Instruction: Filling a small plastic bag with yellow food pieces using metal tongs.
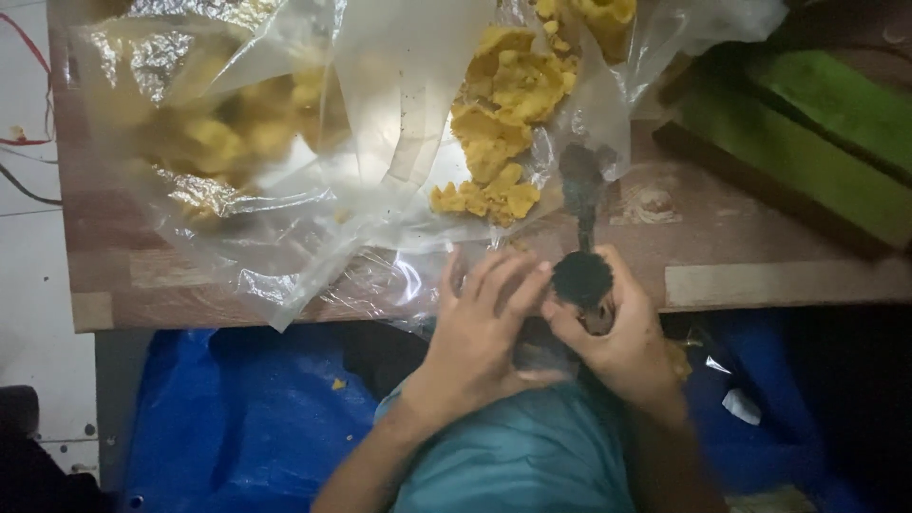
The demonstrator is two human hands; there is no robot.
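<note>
My right hand (pixel 619 334) grips a dark round lump (pixel 581 277) at the near edge of the wooden table (pixel 760 249). My left hand (pixel 478 328) lies against it from the left, fingers spread and touching the lump's side. A dark stem-like streak (pixel 581 190) runs up from the lump toward the plastic. Just beyond the hands, yellow crumbly chunks (pixel 499 123) lie on clear plastic bags (pixel 313 142).
A green slab-like object (pixel 807 133) rests at the table's back right. A blue tarp (pixel 247 408) covers the floor below the table edge. Red and dark wires (pixel 24 114) run along the white floor at left. A pale wooden patch (pixel 779 282) marks the table's front edge.
</note>
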